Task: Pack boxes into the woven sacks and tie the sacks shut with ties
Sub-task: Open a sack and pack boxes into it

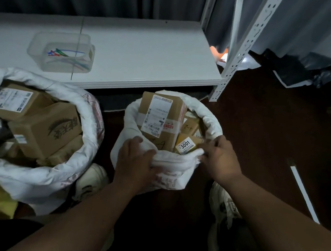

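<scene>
White woven plastic, crinkled and rolled into a thick cuff, forms the mouth of the left sack [31,172], which I see standing open on the floor with brown cardboard boxes [44,128] heaped in it at slanted angles. Behind it on the pale smooth surface [147,57] sits a clear plastic tub [62,51], rounded at the corners, holding thin coloured ties [65,57] in a loose tangle. Further right stands the smaller woven sack [168,167], its rim also rolled, packed with boxes; a tall cardboard box [160,118] with a white shipping label and tape rises above the rim, and a small yellow box [187,145] marked 3001 lies beside it. My left hand [135,163] rests on the near rim, fingers curled over and gripping the bunched fabric. My right hand [220,158] grips the rim's right side, fingers pinching the cloth just beside the yellow box. At far right, a perforated grey steel upright [246,43] stands on the dark floor [263,126].
</scene>
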